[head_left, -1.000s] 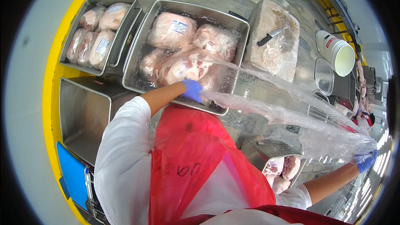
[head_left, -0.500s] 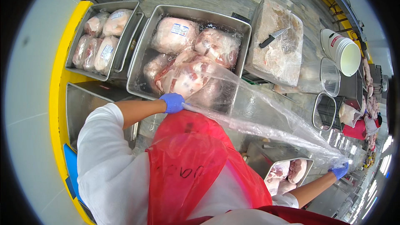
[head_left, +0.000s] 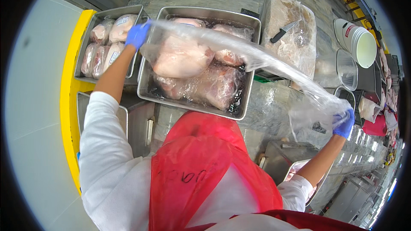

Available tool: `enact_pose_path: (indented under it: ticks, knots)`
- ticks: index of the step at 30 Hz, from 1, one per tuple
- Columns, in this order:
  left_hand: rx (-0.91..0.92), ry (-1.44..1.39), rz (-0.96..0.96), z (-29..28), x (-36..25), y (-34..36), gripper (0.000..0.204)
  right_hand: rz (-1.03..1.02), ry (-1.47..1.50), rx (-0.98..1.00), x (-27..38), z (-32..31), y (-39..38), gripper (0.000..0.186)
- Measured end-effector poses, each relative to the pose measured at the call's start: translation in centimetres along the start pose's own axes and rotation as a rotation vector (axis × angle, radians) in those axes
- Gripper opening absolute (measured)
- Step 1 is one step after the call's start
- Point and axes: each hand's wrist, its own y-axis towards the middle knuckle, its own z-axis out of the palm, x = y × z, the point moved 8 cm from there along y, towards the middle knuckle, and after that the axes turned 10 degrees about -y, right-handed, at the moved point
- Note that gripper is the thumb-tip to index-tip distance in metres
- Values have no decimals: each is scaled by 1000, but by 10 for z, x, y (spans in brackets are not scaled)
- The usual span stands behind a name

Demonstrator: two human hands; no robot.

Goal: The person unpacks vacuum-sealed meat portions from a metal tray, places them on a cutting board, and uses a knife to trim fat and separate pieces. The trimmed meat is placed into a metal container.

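A long clear plastic bag or sheet [head_left: 274, 62] stretches taut between my two blue-gloved hands. My left hand [head_left: 138, 35] is closed on its left end, above the left rim of the metal tub [head_left: 242, 110]. Far to the right, my right hand [head_left: 343, 123] grips the bunched other end over the floor. Beneath the plastic, a large pale cut of meat [head_left: 180, 60] lies in the tub, partly covered by it. Around this cut are several more pieces wrapped in clear plastic, among them a reddish wrapped cut [head_left: 220, 83]; dark liquid shows between them.
At left, a smaller metal tub [head_left: 112, 13] holds several wrapped cuts. A black-handled knife [head_left: 280, 33] lies on a plastic-covered pale block [head_left: 295, 55] right of the main tub. Stacked white buckets [head_left: 364, 47] and a clear bin [head_left: 347, 70] are farther right. Another metal tub [head_left: 289, 156] stands near my right arm.
My left hand has moved up and left from the tub's near edge, pulling the plastic across. The cut beneath has shifted farther back, its pale side up. My right hand has risen.
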Motion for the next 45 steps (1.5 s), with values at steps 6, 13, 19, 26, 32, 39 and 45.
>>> enact_pose_path:
  ticks: [6,13,19,26,32,39,45]
  knots:
    - [491,233,209,104,51,-181,38,-73,-314,-118,-86,26,-64,29]
    - [731,-16,182,184,-69,-267,36,892,-240,-110,-322,-18,-258,37]
    - [384,158,211,203,-128,-182,85,561,-1623,792,-277,18,-288,35]
    - [546,146,531,290,-189,-130,106,252,-441,-182,-100,-106,-214,24]
    - [864,-16,540,350,-185,-136,36,310,110,-384,27,-121,-244,23]
    - [706,-483,367,271,-169,-141,25,-5,-907,-402,50,-136,-268,24]
    - [287,-1091,-165,110,-119,-79,19,377,563,-417,-36,-116,-212,21]
